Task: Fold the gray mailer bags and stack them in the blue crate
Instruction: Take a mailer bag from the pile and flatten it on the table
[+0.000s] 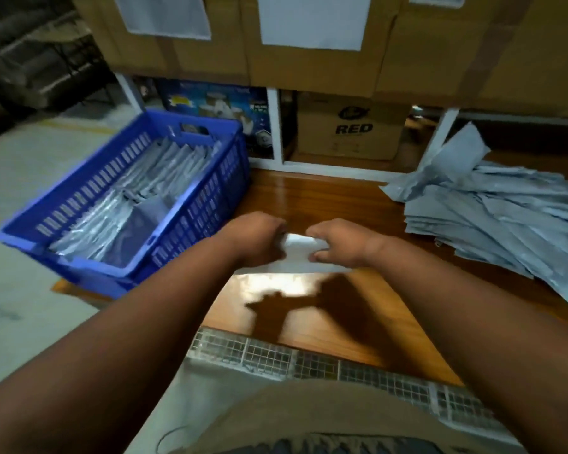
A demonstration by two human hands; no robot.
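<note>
The blue crate (191,178) sits to the left of the fingers, its near corner hanging past the edge of the wooden table (325,198). Inside it, folded gray mailer bags (138,194) stand in rows along its length, with some bare floor showing at the near end. Both hands are out over the table: the left hand (254,239) and the right hand (340,239) each have their fingers curled round a pale mailer bag (300,253) held between them; glare and blur wash it out, so it seems folded small, though that is hard to tell. To the right of the fingers, well apart, a loose pile of unfolded gray bags (502,217) lies on the table. Beyond the fingers, cardboard boxes (325,44) with white labels rest on a white-framed shelf, a box marked RED (351,129) beneath. Left of the table is pale floor.
</note>
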